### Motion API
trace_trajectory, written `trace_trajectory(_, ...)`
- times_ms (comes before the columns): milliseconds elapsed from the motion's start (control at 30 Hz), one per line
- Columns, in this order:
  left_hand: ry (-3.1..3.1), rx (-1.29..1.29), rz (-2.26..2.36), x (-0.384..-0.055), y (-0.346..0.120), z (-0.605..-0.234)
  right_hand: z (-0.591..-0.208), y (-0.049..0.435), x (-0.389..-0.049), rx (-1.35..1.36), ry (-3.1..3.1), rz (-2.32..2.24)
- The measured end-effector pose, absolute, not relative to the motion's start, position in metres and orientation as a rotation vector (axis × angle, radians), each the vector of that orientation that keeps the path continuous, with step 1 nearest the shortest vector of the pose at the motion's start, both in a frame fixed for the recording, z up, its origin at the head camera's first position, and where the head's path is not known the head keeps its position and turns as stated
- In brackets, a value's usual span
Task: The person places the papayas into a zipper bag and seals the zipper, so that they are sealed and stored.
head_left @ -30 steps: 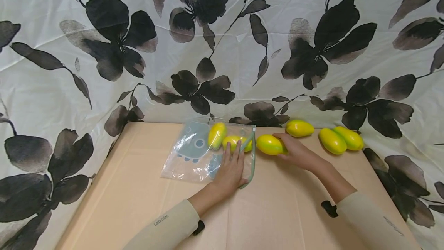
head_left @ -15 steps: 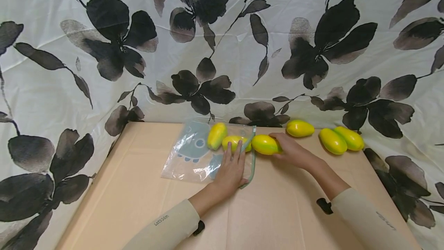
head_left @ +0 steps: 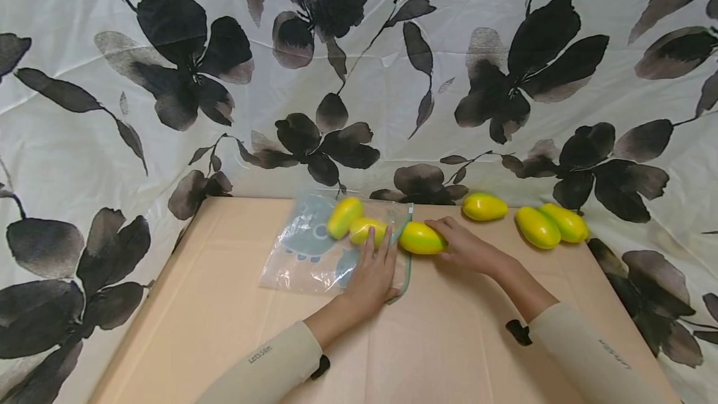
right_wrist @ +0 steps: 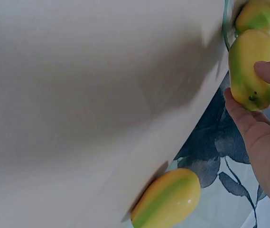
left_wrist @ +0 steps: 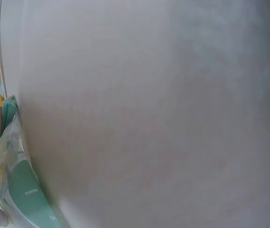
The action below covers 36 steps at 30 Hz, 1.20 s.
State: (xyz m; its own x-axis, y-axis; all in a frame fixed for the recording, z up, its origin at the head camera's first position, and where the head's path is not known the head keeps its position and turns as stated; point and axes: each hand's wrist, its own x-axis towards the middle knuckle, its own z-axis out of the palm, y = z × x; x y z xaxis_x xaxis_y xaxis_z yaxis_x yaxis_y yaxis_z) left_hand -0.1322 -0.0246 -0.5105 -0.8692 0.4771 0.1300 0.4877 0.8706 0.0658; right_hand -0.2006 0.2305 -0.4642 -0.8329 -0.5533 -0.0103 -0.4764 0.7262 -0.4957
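In the head view a clear zip bag (head_left: 303, 273) with a blue-grey print lies near the table's back edge, its green-edged mouth facing right. Inside are two yellow-green mangoes, one (head_left: 344, 217) tilted and one (head_left: 366, 230) partly behind fingers. My left hand (head_left: 371, 279) rests on the bag near its mouth, fingers straight, thumb by the green edge (left_wrist: 9, 111). My right hand (head_left: 465, 245) grips a third mango (head_left: 422, 239) by its right end; its left end overlaps the bag's mouth. The right wrist view shows thumb and fingers around this mango (right_wrist: 248, 66).
Right of my right hand, one mango (head_left: 485, 207) lies by the back edge, and two more (head_left: 537, 227) lie side by side at the far right. A floral cloth (head_left: 421, 80) hangs behind the tan tabletop (head_left: 224, 341).
My right hand has moved left, bringing its mango to the bag's mouth. Both mangoes inside the bag have shifted slightly left. My left hand has stayed in place.
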Motion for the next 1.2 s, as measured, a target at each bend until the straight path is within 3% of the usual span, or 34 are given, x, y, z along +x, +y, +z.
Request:
trace_trajectory(333, -2.933, -0.756, -0.175, -0.133, -0.024, -0.513, -0.470, 0.216, -0.206, -0.710, 2.725, -0.843)
trace_trajectory(1200, -2.925, -0.761, -0.115, -0.133, -0.024, -0.513, -0.494, 0.186, -0.212, -0.728, 2.903, -0.991)
